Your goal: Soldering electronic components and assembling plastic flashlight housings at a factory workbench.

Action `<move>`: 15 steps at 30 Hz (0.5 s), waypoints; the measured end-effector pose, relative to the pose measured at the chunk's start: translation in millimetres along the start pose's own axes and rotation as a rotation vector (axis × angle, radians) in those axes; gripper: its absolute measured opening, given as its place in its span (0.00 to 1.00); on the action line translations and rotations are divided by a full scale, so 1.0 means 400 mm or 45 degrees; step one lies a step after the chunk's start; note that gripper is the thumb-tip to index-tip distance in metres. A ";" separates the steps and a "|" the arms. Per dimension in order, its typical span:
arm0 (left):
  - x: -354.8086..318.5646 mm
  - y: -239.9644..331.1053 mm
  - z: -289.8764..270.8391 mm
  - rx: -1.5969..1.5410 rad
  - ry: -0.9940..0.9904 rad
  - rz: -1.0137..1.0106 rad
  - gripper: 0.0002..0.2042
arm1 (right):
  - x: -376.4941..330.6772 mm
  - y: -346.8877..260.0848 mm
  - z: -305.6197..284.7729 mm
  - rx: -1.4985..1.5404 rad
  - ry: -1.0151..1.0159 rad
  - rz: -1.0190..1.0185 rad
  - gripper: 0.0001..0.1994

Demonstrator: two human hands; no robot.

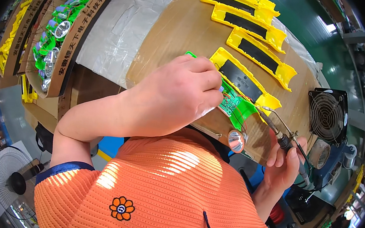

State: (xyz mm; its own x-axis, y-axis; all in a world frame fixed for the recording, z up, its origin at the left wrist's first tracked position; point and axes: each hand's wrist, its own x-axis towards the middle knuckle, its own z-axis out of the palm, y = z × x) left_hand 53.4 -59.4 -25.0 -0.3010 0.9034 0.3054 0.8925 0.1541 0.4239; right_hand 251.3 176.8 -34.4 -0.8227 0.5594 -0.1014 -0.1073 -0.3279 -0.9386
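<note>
My left hand [182, 92] is closed over a green plastic housing [245, 111], with its fingertips turned down and partly hidden. A green circuit board [232, 102] with thin wires lies in that housing. Against its far side rests a yellow plastic shell [255, 91] with a black inner panel. At the housing's near end hangs a round silver lamp reflector [235, 141]. My right hand [284, 161] grips a soldering iron [284, 141] with a thin bent metal tube alongside it. The iron's tip is beside the right ends of the housing and shell; whether it touches is unclear.
Several more yellow shells [258, 53] lie in a row across the cardboard-covered table [168, 38]. A cardboard box [83, 29] of green lamp assemblies stands at left, another with yellow parts beyond. At right are a square black fan [326, 115] and a solder reel [319, 153].
</note>
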 end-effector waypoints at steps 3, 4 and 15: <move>-0.011 -0.001 0.011 0.001 0.055 0.008 0.09 | 0.006 -0.005 0.012 0.003 -0.022 0.056 0.12; -0.012 -0.003 0.012 0.002 0.084 0.017 0.08 | 0.010 -0.008 0.016 -0.002 -0.046 0.081 0.12; 0.088 -0.068 -0.024 0.223 0.134 0.076 0.04 | 0.011 -0.013 0.010 0.234 -0.022 0.123 0.06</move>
State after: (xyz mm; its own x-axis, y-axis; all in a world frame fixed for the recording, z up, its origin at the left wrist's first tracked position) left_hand 15.4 -35.8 -17.4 -0.2708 0.8676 0.4171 0.9519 0.1769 0.2501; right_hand 245.9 177.9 -28.6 -0.8434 0.5060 -0.1807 -0.1263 -0.5136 -0.8487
